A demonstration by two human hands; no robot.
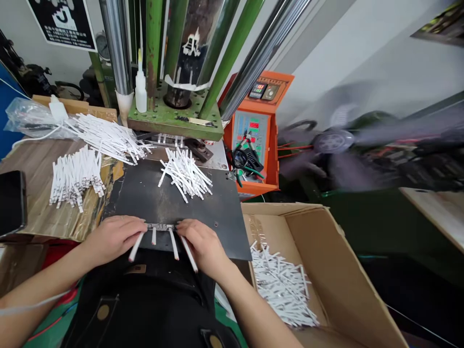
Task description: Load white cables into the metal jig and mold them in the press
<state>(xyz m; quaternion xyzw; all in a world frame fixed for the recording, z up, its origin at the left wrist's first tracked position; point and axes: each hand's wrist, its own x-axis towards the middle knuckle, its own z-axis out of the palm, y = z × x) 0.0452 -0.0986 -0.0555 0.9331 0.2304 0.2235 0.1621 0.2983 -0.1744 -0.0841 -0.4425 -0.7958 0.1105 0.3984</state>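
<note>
While slotted metal bar [161,226] is laid left-to-right, just below and left of frame centre, its opposite ends are gripped by fingers of left hand [116,237] and right hand [201,245], neither clearly nearer; four white strips [173,244] pointed toward frame bottom.

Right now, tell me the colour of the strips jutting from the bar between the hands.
The strips are white; the head view shows them best.
</note>
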